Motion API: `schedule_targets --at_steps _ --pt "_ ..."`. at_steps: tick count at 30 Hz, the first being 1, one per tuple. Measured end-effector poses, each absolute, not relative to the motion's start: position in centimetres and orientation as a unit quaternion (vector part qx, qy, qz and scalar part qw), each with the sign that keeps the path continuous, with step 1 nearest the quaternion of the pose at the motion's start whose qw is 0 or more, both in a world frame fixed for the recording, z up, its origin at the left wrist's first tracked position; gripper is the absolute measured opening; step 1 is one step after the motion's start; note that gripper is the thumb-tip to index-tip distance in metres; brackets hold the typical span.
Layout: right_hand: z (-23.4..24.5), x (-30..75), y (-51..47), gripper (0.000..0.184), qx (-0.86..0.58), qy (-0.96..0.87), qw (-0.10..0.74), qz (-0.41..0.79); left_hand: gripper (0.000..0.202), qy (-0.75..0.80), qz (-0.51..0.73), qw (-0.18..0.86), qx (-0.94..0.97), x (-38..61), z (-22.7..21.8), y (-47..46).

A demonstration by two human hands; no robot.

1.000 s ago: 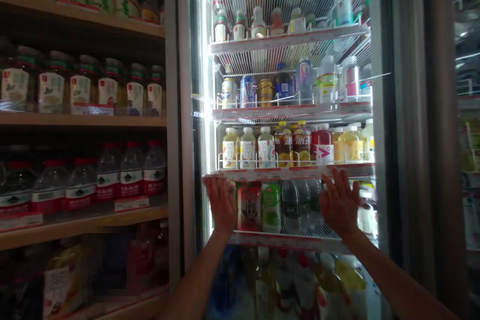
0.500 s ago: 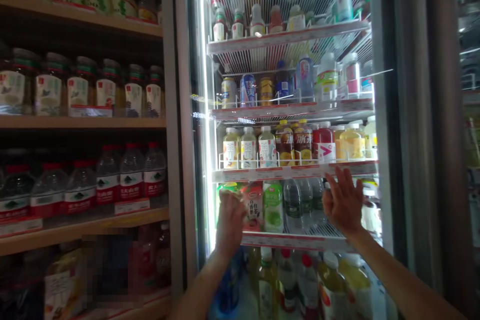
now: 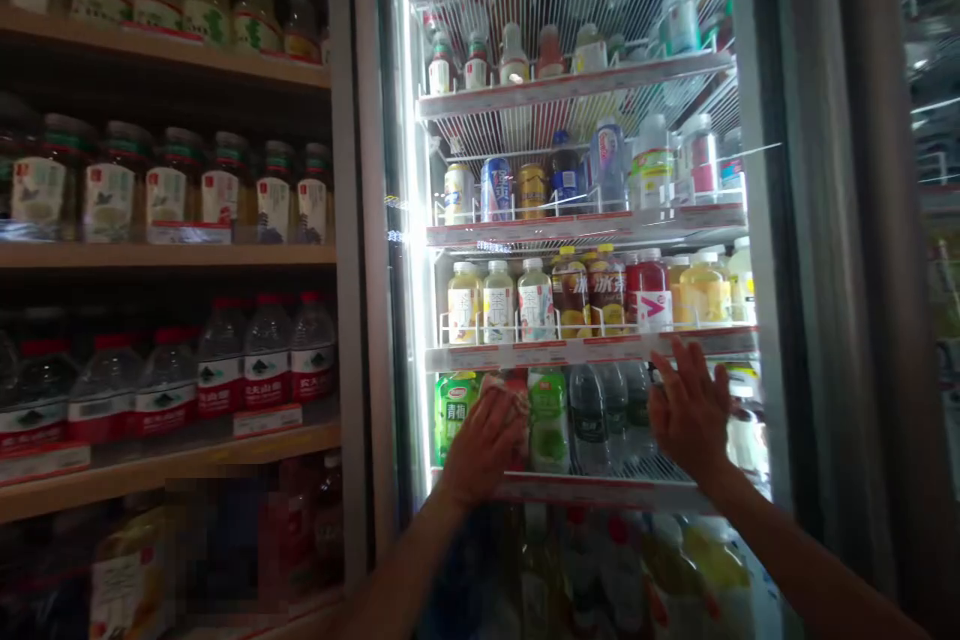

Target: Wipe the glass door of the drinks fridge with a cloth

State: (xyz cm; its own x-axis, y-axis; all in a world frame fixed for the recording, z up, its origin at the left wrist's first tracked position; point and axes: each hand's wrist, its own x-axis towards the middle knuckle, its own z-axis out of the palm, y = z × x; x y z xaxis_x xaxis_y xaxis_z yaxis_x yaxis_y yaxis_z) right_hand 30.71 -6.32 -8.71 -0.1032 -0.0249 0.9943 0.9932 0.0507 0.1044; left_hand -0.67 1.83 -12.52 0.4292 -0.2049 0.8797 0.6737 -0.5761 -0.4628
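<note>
I face a lit drinks fridge. My left hand reaches into the second shelf from the bottom, fingers curled around a red-labelled bottle that it mostly hides. A green-labelled bottle stands just left of it and a green apple drink bottle just right. My right hand is spread open with fingers upward, near the right end of the same shelf, below the shelf rail. It holds nothing. Clear water bottles stand between my hands.
Upper fridge shelves carry juice and tea bottles and cans. Wooden shelves on the left hold water bottles and tea bottles. The dark fridge frame rises on the right. More bottles fill the bottom shelf.
My left hand dropped from the shelf rail, moved right and closed around the red-labelled bottle. My right hand stayed spread near the right end of the shelf.
</note>
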Motion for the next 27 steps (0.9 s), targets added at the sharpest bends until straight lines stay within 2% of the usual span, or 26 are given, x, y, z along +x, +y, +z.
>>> schedule_targets --at_steps 2,7,9,13,15,18,20,22,25,27 --pt "-8.7 30.8 -6.3 0.055 -0.456 -0.535 0.489 -0.516 0.037 -0.132 -0.491 0.438 -0.741 -0.4 -10.9 2.1" --pt "-8.7 30.6 -6.3 0.056 -0.455 -0.529 0.493 -0.52 0.048 -0.297 -0.675 0.368 -0.567 -2.5 -7.0 2.8" --pt "-8.7 30.6 -6.4 0.057 -0.456 -0.528 0.495 -0.517 0.047 -0.255 -0.653 0.374 -0.608 -0.9 -6.9 2.3" --pt "-8.6 30.7 -6.5 0.057 -0.454 -0.534 0.494 -0.515 0.036 -0.095 -0.495 0.431 -0.749 2.4 -7.4 1.4" --pt "-8.6 30.7 -6.5 0.057 -0.451 -0.535 0.493 -0.518 0.036 -0.128 -0.508 0.443 -0.727 1.5 -7.1 1.7" --pt "-8.6 30.6 -6.5 0.058 -0.454 -0.533 0.488 -0.522 0.044 -0.253 -0.623 0.413 -0.614 -0.7 -6.2 2.5" --pt "-8.6 30.5 -6.5 0.057 -0.458 -0.53 0.486 -0.523 0.046 -0.284 -0.668 0.39 -0.567 -0.3 -5.9 2.5" --pt "-8.7 30.5 -6.5 0.056 -0.462 -0.527 0.485 -0.522 0.044 -0.235 -0.642 0.402 -0.609 1.5 -5.9 2.1" --pt "-8.8 30.7 -6.4 0.055 -0.466 -0.527 0.485 -0.52 0.036 -0.129 -0.538 0.434 -0.711 3.2 -5.8 1.7" --pt "-8.8 30.8 -6.4 0.055 -0.464 -0.527 0.487 -0.519 0.035 -0.14 -0.53 0.434 -0.715 1.8 -5.5 2.1"
